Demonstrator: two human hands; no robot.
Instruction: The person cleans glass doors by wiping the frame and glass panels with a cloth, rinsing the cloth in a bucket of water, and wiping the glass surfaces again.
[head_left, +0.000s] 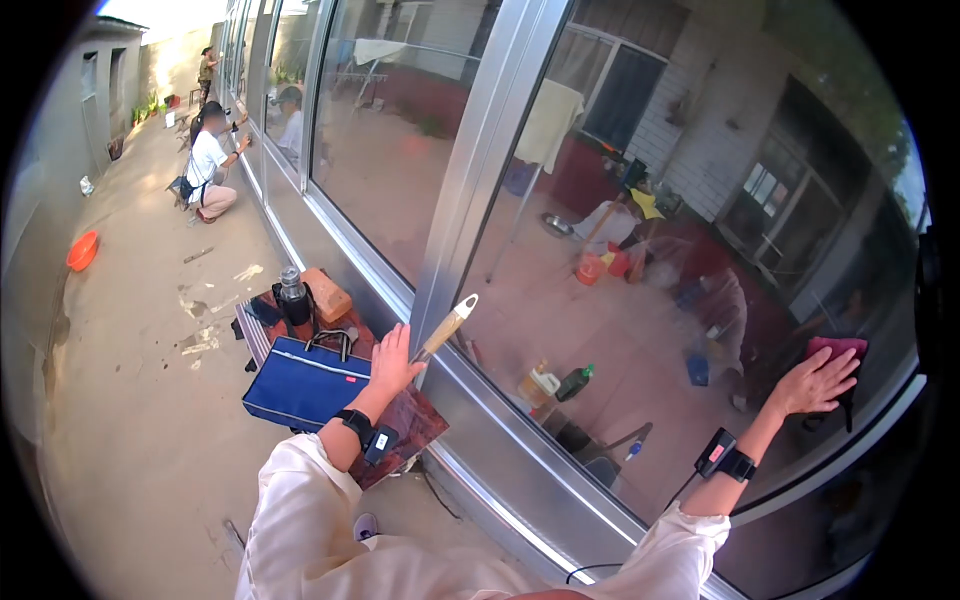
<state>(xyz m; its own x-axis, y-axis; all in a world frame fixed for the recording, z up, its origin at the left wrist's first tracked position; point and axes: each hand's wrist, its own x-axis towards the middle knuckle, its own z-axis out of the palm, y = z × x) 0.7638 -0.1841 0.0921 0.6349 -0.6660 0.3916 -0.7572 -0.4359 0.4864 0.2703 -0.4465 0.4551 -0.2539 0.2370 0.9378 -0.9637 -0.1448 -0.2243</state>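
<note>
My left hand [393, 360] is beside the metal window frame [480, 150], fingers pointing up. Against its thumb side is a wooden handle [446, 328] with a pale tip and a hole in it; the tool's other end is hidden, so its kind does not show. On the right, my right hand [815, 385] presses a dark pink cloth [838, 348] against the large glass pane [640, 330], its fingers stretched over the fabric. Both wrists wear black straps with small boxes.
Below my left hand, a low table [415, 425] carries a blue bag [305, 385], a bottle [293, 297] and a brick [327, 295]. Along the windows a co-worker [210, 160] crouches, with another person [207, 75] farther off. An orange basin [83, 251] lies by the left wall.
</note>
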